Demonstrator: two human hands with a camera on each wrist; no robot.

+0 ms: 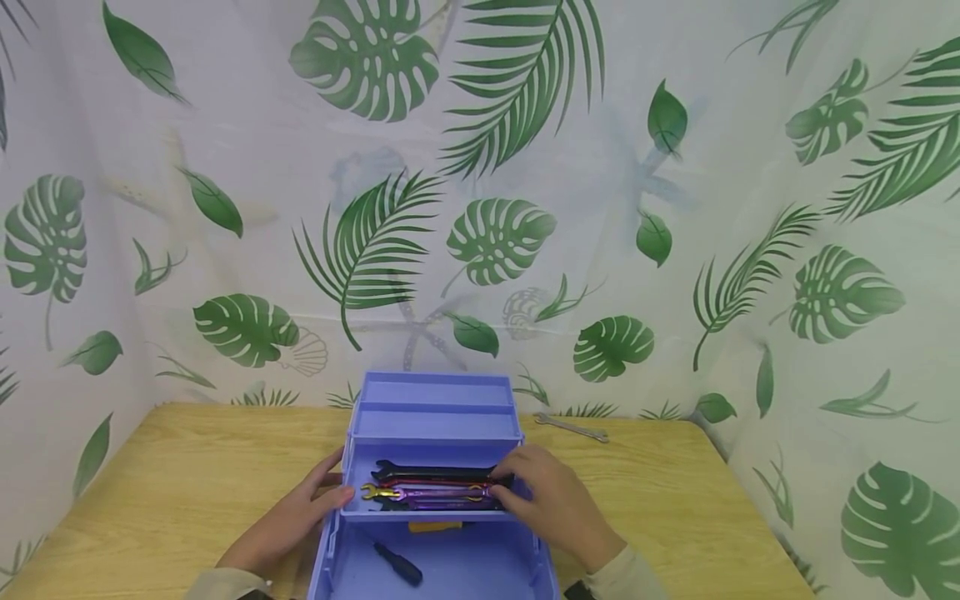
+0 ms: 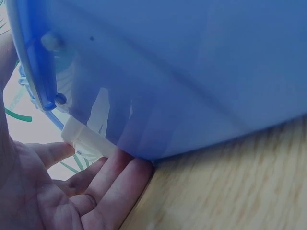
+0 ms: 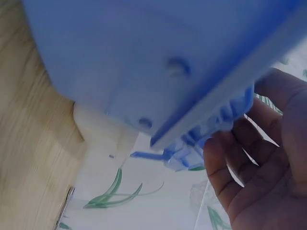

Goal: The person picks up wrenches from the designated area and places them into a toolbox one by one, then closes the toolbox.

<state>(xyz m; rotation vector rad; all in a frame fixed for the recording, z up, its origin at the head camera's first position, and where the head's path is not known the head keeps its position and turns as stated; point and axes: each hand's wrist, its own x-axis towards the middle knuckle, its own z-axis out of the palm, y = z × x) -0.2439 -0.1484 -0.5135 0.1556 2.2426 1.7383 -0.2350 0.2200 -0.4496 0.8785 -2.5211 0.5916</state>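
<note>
A blue toolbox (image 1: pixel 435 567) stands on the table with its upper tray (image 1: pixel 427 452) raised. Several wrenches (image 1: pixel 435 493) lie side by side in that tray, among them black, red, purple and gold ones. My left hand (image 1: pixel 300 504) holds the box's left side, thumb over the tray rim and fingers along the outer wall. My right hand (image 1: pixel 551 500) reaches over the tray's right end. Its thumb and forefinger pinch at the right end of a black wrench (image 1: pixel 442 472), partly hidden by the fingers.
In the lower compartment lie a dark-handled screwdriver (image 1: pixel 401 565) and a yellow-handled tool (image 1: pixel 435 526). A silver wrench (image 1: pixel 572 428) rests on the wooden table (image 1: pixel 675 500) behind and right of the box. A leaf-patterned curtain (image 1: pixel 600 250) hangs at the back and sides.
</note>
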